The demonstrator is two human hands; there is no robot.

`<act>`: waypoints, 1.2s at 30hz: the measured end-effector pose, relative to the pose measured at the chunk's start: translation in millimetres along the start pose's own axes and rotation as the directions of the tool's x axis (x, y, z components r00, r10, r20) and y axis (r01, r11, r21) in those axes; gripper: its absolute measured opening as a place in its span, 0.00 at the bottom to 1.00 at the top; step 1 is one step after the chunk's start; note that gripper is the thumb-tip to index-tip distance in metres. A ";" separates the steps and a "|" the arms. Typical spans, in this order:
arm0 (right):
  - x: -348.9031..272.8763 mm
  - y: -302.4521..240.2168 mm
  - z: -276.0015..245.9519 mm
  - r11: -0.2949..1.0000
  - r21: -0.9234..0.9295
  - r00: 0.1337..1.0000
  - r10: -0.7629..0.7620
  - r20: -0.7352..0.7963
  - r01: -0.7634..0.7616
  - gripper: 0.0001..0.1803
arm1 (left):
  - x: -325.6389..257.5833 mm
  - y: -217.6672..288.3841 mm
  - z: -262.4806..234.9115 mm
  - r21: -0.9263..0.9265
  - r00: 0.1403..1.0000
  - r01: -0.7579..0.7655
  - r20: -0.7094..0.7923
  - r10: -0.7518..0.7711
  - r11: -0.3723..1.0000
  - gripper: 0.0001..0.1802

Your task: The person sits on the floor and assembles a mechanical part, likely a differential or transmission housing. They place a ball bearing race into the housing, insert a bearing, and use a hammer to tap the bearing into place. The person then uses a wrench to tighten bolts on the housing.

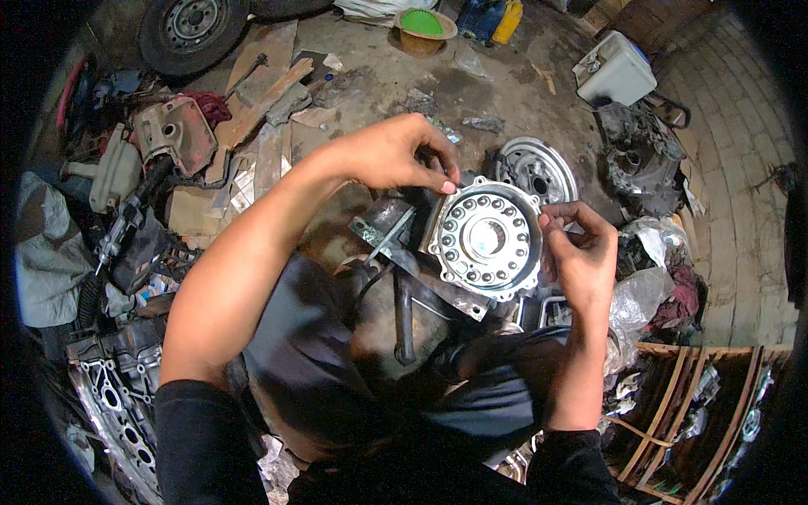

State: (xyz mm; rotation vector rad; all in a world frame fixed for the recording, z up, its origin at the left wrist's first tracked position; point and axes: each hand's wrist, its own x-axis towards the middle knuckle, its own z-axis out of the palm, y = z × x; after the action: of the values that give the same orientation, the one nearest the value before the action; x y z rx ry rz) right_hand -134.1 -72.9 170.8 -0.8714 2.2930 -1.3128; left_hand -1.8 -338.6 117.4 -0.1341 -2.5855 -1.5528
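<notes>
Between my hands is a round metal housing [514, 267] with small bolt lugs around its rim. Inside it, a ring of dark round pieces surrounds a shiny central bore [486, 239]. My left hand [406, 155] pinches the rim at the upper left, thumb against the edge. On the right side, my right hand [582, 246] grips the rim between thumb and fingers, some of which are hidden. Below the housing are a flat metal bracket [450, 296] and a dark upright bar [405, 320]. What bears the housing's weight is hidden.
A steel wheel rim [539, 168] lies just beyond the housing. Metal parts and a white tank [116, 168] clutter the left, with an engine head [118, 412] nearer. A wooden rack [699, 421] stands at lower right, a white container [615, 69] at far right, and a tyre [192, 34] at far left.
</notes>
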 end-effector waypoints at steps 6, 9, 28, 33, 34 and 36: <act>0.0 8.2 3.9 0.989 -0.073 0.990 -0.133 -0.040 0.130 0.05 | -0.1 4.8 4.1 -0.001 0.998 0.069 -0.011 -0.069 0.998 0.16; -1.1 2.9 3.1 0.997 -0.007 0.996 -0.082 -0.020 0.082 0.06 | -0.6 4.5 5.1 -0.025 0.997 0.075 -0.014 -0.076 0.997 0.16; -1.0 11.2 5.1 0.994 -0.011 0.994 -0.106 -0.031 0.106 0.04 | 0.5 16.9 11.6 0.031 0.997 0.072 -0.031 -0.071 0.997 0.17; -0.8 11.7 6.0 0.994 -0.006 0.994 -0.109 -0.028 0.108 0.04 | 1.4 10.7 12.8 0.045 0.999 0.034 -0.040 -0.032 0.998 0.18; -0.7 11.5 5.7 0.994 -0.018 0.994 -0.111 -0.025 0.110 0.03 | 1.7 10.0 12.7 0.037 0.999 0.037 -0.035 -0.035 0.999 0.18; -2.6 4.1 4.0 0.999 0.027 0.999 -0.046 0.011 0.045 0.03 | 1.6 8.8 12.7 0.021 0.999 0.044 -0.026 -0.044 0.999 0.17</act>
State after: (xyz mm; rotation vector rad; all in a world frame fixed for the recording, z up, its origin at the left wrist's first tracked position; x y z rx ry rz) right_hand -131.1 -72.2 165.3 -0.9250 2.2538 -1.3508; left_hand -3.0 -323.2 119.4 -0.0558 -2.6017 -1.5303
